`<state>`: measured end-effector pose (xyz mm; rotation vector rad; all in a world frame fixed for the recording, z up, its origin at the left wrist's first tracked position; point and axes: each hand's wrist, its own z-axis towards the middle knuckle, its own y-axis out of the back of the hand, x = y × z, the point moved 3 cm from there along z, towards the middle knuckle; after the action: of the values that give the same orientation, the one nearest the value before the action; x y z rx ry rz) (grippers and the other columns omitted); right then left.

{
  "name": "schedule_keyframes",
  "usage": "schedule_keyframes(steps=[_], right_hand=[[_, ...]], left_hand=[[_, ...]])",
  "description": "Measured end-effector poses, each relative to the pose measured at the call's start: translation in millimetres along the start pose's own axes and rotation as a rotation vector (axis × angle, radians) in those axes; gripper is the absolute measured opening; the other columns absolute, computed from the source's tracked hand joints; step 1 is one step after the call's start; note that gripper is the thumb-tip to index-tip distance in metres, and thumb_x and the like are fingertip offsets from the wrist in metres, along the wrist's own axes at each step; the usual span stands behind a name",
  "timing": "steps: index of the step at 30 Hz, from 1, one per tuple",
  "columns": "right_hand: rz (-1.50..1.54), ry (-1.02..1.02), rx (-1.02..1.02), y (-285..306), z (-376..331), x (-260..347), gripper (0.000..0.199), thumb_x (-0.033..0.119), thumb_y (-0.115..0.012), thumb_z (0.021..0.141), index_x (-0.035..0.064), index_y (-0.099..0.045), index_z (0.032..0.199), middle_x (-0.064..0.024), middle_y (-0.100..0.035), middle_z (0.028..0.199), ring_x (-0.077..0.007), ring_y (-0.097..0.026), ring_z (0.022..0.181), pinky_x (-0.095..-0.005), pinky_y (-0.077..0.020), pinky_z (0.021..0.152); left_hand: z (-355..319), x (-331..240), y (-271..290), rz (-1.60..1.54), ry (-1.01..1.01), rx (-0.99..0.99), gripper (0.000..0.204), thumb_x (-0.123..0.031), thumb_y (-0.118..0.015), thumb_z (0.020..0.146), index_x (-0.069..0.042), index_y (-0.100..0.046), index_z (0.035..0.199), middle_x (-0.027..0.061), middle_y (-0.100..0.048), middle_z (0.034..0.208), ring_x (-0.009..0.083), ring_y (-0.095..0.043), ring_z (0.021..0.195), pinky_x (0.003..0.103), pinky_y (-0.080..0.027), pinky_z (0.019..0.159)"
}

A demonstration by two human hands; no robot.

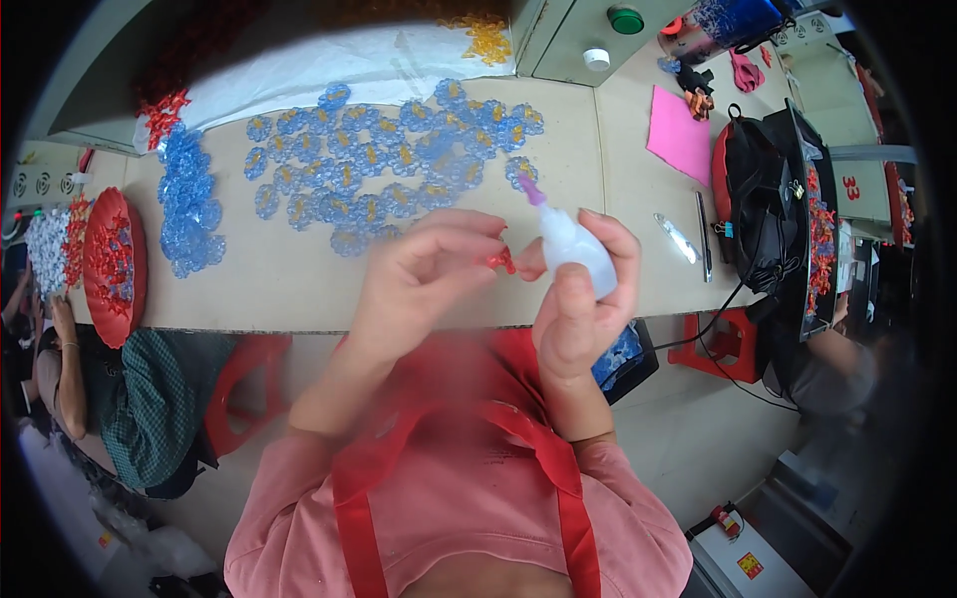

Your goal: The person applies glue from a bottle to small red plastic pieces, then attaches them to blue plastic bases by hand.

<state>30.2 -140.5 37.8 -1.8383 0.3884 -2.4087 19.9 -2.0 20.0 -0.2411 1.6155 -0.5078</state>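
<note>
My left hand [429,264] pinches a small red plastic piece [504,261] between thumb and fingertips, above the table's front edge. Wrapped round a small white squeeze bottle [576,249] is my right hand [583,309]; the bottle's purple nozzle [532,189] tilts up and to the left. One right fingertip comes close to the red piece; whether they touch I cannot tell. Beyond both hands, several translucent blue flower-shaped pieces [369,157] with yellow middles are spread over the table [558,125]. A pile of plain blue pieces [189,204] lies to their left.
At left stands a red scalloped tray [120,269] of small red pieces, with a person's hand [64,319] nearby. White sheeting [299,85] lines the back shelf. On the right are a pink sheet [680,135], a pen [703,234], a black bag [758,189] and trailing cords.
</note>
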Motion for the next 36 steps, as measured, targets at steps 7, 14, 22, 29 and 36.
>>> schedule_keyframes(steps=[7, 14, 22, 29, 36], right_hand=[[0.089, -0.074, 0.13, -4, -11, -9, 0.035, 0.001, -0.06, 0.077, -0.0035, -0.045, 0.108, -0.0126, -0.056, 0.098, -0.0153, -0.058, 0.083, -0.0259, -0.0483, 0.071], [0.048, -0.077, 0.1, 2, -8, -4, 0.041, 0.006, -0.066, 0.072, -0.0019, -0.046, 0.107, -0.0124, -0.056, 0.098, -0.0132, -0.056, 0.077, -0.0241, -0.0465, 0.066], [-0.496, 0.489, 0.291, 12, -15, 49, 0.04, 0.004, -0.07, 0.059, 0.0011, -0.054, 0.095, -0.0068, -0.054, 0.059, -0.0178, -0.048, 0.043, -0.0248, -0.0371, 0.04], [-0.574, 0.45, 0.324, 6, -18, 53, 0.034, 0.003, -0.069, 0.059, 0.0012, -0.057, 0.091, -0.0068, -0.056, 0.06, -0.0162, -0.05, 0.043, -0.0231, -0.0381, 0.04], [-0.581, 0.434, 0.334, 4, -16, 52, 0.035, 0.001, -0.069, 0.057, 0.0017, -0.057, 0.09, -0.0067, -0.055, 0.059, -0.0171, -0.051, 0.043, -0.0239, -0.0395, 0.041]], left_hand=[[2, 2, 3, -0.248, 0.103, -0.172, 0.026, 0.005, -0.055, 0.078, 0.002, -0.056, 0.104, 0.0113, -0.055, 0.11, 0.0182, -0.053, 0.1, 0.032, -0.042, 0.086], [1, 8, 4, -0.548, 0.297, -0.133, 0.029, -0.004, -0.055, 0.082, 0.001, -0.052, 0.111, 0.0115, -0.058, 0.105, 0.0197, -0.058, 0.095, 0.03, -0.046, 0.085], [3, -3, 6, -0.526, 0.233, -0.241, 0.034, -0.004, -0.048, 0.086, 0.004, -0.044, 0.118, 0.0228, -0.052, 0.112, 0.0291, -0.056, 0.1, 0.03, -0.052, 0.081], [0, -7, 6, -0.515, 0.154, -0.254, 0.035, -0.003, -0.047, 0.086, 0.002, -0.043, 0.12, 0.023, -0.049, 0.115, 0.0306, -0.053, 0.104, 0.034, -0.049, 0.085], [-3, -9, 4, -0.474, 0.101, -0.256, 0.035, -0.002, -0.048, 0.085, 0.001, -0.044, 0.12, 0.0228, -0.049, 0.116, 0.0317, -0.053, 0.104, 0.034, -0.049, 0.085]])
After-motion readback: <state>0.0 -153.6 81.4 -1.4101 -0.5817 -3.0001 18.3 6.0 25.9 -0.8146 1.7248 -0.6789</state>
